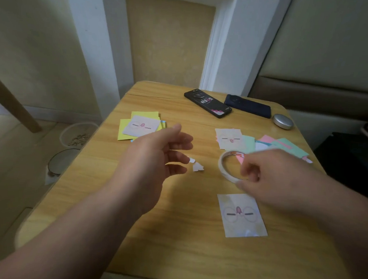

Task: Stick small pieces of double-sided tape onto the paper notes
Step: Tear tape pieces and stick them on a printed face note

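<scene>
Floor bowl [61,136] holds brownish bits [78,139]. Right grip [271,177] clasps tape roll [222,169], standing tilted. Left grip [156,159] loose, empty. Near note [241,215]: long axis front-to-back on bench [162,235].

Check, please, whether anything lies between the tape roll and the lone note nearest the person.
Nothing visible does. The right hand holds the tape roll just beyond the note, only bare table between; the paper scraps and left hand sit further left.

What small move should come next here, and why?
Probably bring the left hand to the tape roll that the right hand grips and pull off a short piece: the left hand is free, and the near note lies just beside the roll.
</scene>
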The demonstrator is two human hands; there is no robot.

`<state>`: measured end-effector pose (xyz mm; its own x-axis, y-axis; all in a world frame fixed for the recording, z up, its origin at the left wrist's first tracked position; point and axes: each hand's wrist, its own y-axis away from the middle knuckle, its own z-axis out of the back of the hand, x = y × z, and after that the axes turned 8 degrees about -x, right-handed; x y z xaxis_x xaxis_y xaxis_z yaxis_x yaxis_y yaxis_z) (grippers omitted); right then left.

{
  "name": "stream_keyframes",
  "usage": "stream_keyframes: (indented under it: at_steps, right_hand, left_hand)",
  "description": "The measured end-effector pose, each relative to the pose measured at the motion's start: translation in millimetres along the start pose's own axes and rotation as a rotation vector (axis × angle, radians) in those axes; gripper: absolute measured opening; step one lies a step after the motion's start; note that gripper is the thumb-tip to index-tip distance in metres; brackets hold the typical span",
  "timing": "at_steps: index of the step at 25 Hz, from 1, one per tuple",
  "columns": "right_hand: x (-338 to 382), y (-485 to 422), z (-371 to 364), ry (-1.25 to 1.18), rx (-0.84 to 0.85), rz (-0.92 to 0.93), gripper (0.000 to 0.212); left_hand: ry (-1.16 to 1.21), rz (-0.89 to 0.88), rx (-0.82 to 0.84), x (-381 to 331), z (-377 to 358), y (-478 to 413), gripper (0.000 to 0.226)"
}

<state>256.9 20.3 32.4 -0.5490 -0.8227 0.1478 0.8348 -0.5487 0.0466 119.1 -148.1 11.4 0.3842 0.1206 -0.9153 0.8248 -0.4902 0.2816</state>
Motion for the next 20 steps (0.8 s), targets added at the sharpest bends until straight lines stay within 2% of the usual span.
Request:
stream_keyframes:
  at_steps: [2, 5, 8, 9, 12, 15, 17, 20]
  right_hand:
    - [-11, 23, -1, 0.040, 0.121, -0.053, 0.037]
    - [-17, 35, -11, 0.042, 0.107, 0.047, 0.061]
    - [-22, 35, -15, -0.006, 0.125, 0.061, 0.056]
    - [-23, 34, -16, -0.026, 0.148, 0.054, 0.049]
    - [-25, 34, -21, -0.164, 0.191, 0.053, 0.034]
    - [-27, 37, -28, -0.396, 0.165, 0.034, 0.041]
    - [-29, 38, -28, -0.630, 0.100, -0.017, 0.048]
    - [-35, 37, -21, -0.967, -0.096, -0.121, 0.043]
  left_hand:
    - [-0.091, -0.024, 0.029, 7, -5, 4, 0.015]
    - [-0.383, -0.092, 0.095, 20, -13, 14, 0.004]
    - [-0.903, -0.256, 0.099, 40, -23, 16, 0.017]
    - [-0.976, -0.300, 0.104, 45, -26, 17, 0.022]
    - [-0.962, -0.362, 0.150, 55, -33, 19, 0.030]
    - [-0.906, -0.337, 0.203, 56, -39, 19, 0.032]
    - [-0.822, -0.264, 0.213, 55, -41, 18, 0.029]
    - [-0.592, -0.155, 0.276, 52, -40, 24, 0.031]
